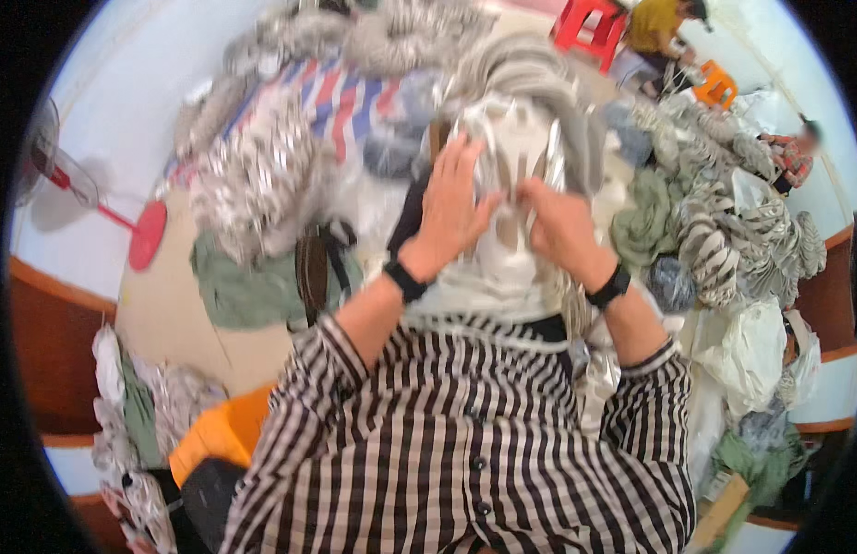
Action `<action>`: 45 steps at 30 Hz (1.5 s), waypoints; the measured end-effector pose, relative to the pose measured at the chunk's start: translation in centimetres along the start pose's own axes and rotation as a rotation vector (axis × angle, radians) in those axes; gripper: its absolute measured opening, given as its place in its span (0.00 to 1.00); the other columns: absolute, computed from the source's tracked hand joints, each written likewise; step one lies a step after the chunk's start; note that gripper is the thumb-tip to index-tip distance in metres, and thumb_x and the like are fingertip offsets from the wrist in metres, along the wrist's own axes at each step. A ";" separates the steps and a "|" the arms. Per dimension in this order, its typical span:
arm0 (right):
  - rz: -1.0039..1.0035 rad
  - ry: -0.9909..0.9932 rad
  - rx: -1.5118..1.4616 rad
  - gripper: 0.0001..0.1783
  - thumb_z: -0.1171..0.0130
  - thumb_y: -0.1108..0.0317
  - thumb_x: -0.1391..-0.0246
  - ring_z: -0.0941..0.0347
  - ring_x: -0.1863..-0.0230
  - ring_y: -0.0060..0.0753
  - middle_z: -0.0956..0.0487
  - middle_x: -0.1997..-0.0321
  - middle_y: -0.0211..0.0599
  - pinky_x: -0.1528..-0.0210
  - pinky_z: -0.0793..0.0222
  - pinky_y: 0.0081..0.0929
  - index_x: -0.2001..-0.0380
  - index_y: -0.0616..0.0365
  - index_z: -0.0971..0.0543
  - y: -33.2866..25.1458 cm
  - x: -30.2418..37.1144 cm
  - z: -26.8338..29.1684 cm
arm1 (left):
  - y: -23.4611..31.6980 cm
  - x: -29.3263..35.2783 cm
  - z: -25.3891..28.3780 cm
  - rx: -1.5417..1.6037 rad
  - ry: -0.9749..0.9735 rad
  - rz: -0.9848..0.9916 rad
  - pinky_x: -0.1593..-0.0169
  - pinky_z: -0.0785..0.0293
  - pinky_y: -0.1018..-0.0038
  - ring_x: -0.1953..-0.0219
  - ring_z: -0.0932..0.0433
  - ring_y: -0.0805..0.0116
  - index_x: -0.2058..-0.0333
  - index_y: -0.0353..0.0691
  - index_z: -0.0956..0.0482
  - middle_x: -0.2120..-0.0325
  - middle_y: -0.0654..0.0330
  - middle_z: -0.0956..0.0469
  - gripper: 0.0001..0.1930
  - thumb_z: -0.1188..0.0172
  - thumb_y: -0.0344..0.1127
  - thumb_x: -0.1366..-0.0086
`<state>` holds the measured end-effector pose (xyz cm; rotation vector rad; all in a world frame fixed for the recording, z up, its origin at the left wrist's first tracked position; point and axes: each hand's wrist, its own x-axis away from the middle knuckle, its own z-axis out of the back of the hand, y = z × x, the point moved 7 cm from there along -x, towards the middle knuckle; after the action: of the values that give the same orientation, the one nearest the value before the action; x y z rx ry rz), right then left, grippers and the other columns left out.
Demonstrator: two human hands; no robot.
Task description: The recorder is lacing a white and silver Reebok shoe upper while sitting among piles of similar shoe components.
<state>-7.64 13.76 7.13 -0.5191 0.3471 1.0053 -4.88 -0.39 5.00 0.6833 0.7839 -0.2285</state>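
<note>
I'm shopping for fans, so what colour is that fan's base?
The fan base is red, best seen in the head view.

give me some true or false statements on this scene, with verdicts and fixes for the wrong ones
1. The left grip is clenched into a fist. False: its fingers are extended at the pale material.
2. Each wrist wears a black band. True.
3. The fan is on the picture's right side. False: it is on the left.
4. A red stool shows near the picture's top edge. True.
5. The wearer's shirt is plain. False: it is patterned in dark and light.
</note>
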 end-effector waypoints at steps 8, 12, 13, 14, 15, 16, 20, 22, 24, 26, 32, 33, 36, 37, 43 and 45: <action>-0.073 0.284 -0.044 0.09 0.50 0.76 0.59 0.29 0.71 0.51 0.28 0.71 0.42 0.71 0.32 0.41 0.69 0.56 0.30 0.5 0.4 0.3 | 1.6 0.2 1.8 -0.070 0.026 -0.003 0.54 0.32 0.66 0.59 0.28 0.53 0.57 0.35 0.28 0.61 0.48 0.28 0.18 0.40 0.26 0.49; -0.082 0.333 -0.119 0.09 0.50 0.75 0.58 0.30 0.70 0.54 0.29 0.70 0.45 0.69 0.33 0.45 0.69 0.57 0.30 0.0 0.8 -0.6 | 1.7 0.6 1.2 0.139 0.024 0.048 0.70 0.31 0.75 0.76 0.27 0.67 0.68 0.35 0.24 0.76 0.57 0.26 0.07 0.40 0.26 0.47; -0.076 0.365 -0.107 0.09 0.50 0.75 0.58 0.30 0.70 0.54 0.29 0.70 0.45 0.69 0.33 0.45 0.69 0.57 0.30 0.0 0.9 -0.5 | 1.9 0.5 1.1 0.170 0.002 0.112 0.70 0.31 0.75 0.77 0.28 0.68 0.69 0.34 0.24 0.76 0.57 0.26 0.06 0.40 0.27 0.47; -0.099 0.340 -0.130 0.09 0.51 0.74 0.58 0.30 0.70 0.54 0.29 0.70 0.46 0.69 0.33 0.45 0.68 0.57 0.30 0.4 1.1 -0.9 | 1.7 0.5 0.9 0.199 -0.022 0.183 0.71 0.30 0.74 0.78 0.28 0.69 0.71 0.34 0.24 0.77 0.58 0.27 0.05 0.39 0.27 0.47; -0.117 0.308 -0.151 0.09 0.51 0.74 0.58 0.30 0.69 0.55 0.29 0.70 0.47 0.69 0.33 0.46 0.68 0.58 0.30 0.5 1.1 -1.1 | 1.6 0.4 0.8 0.198 -0.016 0.159 0.71 0.30 0.74 0.78 0.28 0.69 0.71 0.34 0.24 0.77 0.58 0.27 0.05 0.39 0.27 0.47; -0.112 0.315 -0.182 0.10 0.52 0.74 0.58 0.30 0.69 0.56 0.29 0.69 0.47 0.68 0.34 0.47 0.68 0.58 0.29 0.4 0.8 -1.3 | 1.4 0.3 0.5 0.138 -0.023 0.133 0.71 0.30 0.75 0.78 0.27 0.69 0.71 0.34 0.24 0.77 0.58 0.26 0.05 0.39 0.27 0.47; -0.117 0.302 -0.156 0.10 0.52 0.74 0.59 0.30 0.69 0.56 0.29 0.70 0.45 0.68 0.34 0.47 0.68 0.57 0.29 0.7 0.3 -1.9 | 1.0 -0.1 0.3 0.097 -0.038 0.134 0.71 0.30 0.74 0.78 0.26 0.68 0.72 0.36 0.24 0.77 0.58 0.27 0.06 0.37 0.28 0.49; -0.135 0.335 -0.218 0.10 0.51 0.74 0.60 0.29 0.68 0.56 0.27 0.70 0.46 0.67 0.33 0.46 0.69 0.58 0.28 0.7 0.1 -1.8 | 0.7 0.1 0.7 0.086 -0.027 0.163 0.70 0.29 0.73 0.77 0.26 0.67 0.72 0.36 0.24 0.77 0.58 0.27 0.06 0.37 0.28 0.49; -0.150 0.352 -0.269 0.09 0.51 0.74 0.59 0.29 0.67 0.56 0.26 0.70 0.47 0.66 0.33 0.45 0.70 0.59 0.27 0.8 0.1 -1.6 | 1.0 -0.1 0.5 0.045 -0.048 0.100 0.70 0.29 0.68 0.76 0.25 0.61 0.72 0.38 0.25 0.76 0.56 0.27 0.07 0.37 0.31 0.49; -0.190 0.396 -0.337 0.09 0.50 0.74 0.59 0.28 0.66 0.55 0.25 0.70 0.48 0.65 0.32 0.43 0.71 0.59 0.26 1.4 0.5 -1.3 | 1.8 -0.2 0.0 -0.016 -0.057 -0.011 0.69 0.30 0.66 0.73 0.26 0.56 0.71 0.38 0.27 0.75 0.54 0.28 0.07 0.40 0.31 0.47; -0.262 0.388 -0.387 0.06 0.48 0.77 0.58 0.28 0.72 0.52 0.25 0.73 0.46 0.70 0.34 0.37 0.72 0.60 0.26 2.0 0.7 -1.0 | 2.5 -1.0 0.5 0.097 -0.083 0.002 0.70 0.32 0.64 0.74 0.28 0.52 0.70 0.37 0.29 0.75 0.53 0.30 0.07 0.41 0.31 0.46; -0.263 0.381 -0.383 0.05 0.47 0.77 0.57 0.28 0.73 0.50 0.26 0.74 0.45 0.71 0.34 0.36 0.72 0.60 0.26 2.0 0.4 -0.8 | 2.5 -1.3 0.2 0.073 -0.121 -0.022 0.70 0.32 0.63 0.73 0.28 0.51 0.70 0.37 0.30 0.75 0.52 0.30 0.06 0.42 0.31 0.45; -0.306 0.312 -0.368 0.02 0.45 0.74 0.53 0.29 0.76 0.43 0.26 0.77 0.43 0.72 0.34 0.34 0.73 0.60 0.25 1.9 -0.3 -0.7 | 2.1 -1.6 0.0 0.033 -0.153 -0.066 0.71 0.33 0.62 0.72 0.28 0.50 0.70 0.37 0.31 0.74 0.52 0.32 0.06 0.44 0.30 0.44; -0.298 0.295 -0.364 0.02 0.45 0.74 0.53 0.29 0.76 0.43 0.26 0.77 0.43 0.72 0.34 0.34 0.73 0.60 0.25 1.6 -0.4 -0.6 | 2.3 -1.5 0.1 0.013 -0.160 -0.109 0.71 0.33 0.61 0.72 0.29 0.49 0.69 0.37 0.32 0.74 0.51 0.32 0.06 0.45 0.29 0.44; -0.357 0.307 -0.489 0.08 0.46 0.68 0.45 0.33 0.79 0.28 0.28 0.80 0.36 0.73 0.37 0.25 0.71 0.62 0.25 1.6 -0.8 -0.7 | 2.0 -1.2 0.0 -0.037 -0.285 -0.125 0.67 0.31 0.58 0.68 0.28 0.47 0.68 0.34 0.34 0.71 0.48 0.33 0.06 0.48 0.28 0.44; -0.459 0.235 -0.733 0.11 0.49 0.65 0.41 0.35 0.78 0.22 0.29 0.82 0.29 0.73 0.39 0.22 0.72 0.63 0.26 2.8 -0.5 -1.6 | 1.2 -0.5 1.1 -0.062 -0.297 -0.206 0.68 0.31 0.58 0.68 0.29 0.46 0.68 0.34 0.35 0.71 0.48 0.33 0.06 0.48 0.27 0.44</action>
<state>-10.36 13.68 5.42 -1.3226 0.0432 0.5968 -4.06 -0.18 6.48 0.4954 0.5727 -0.4801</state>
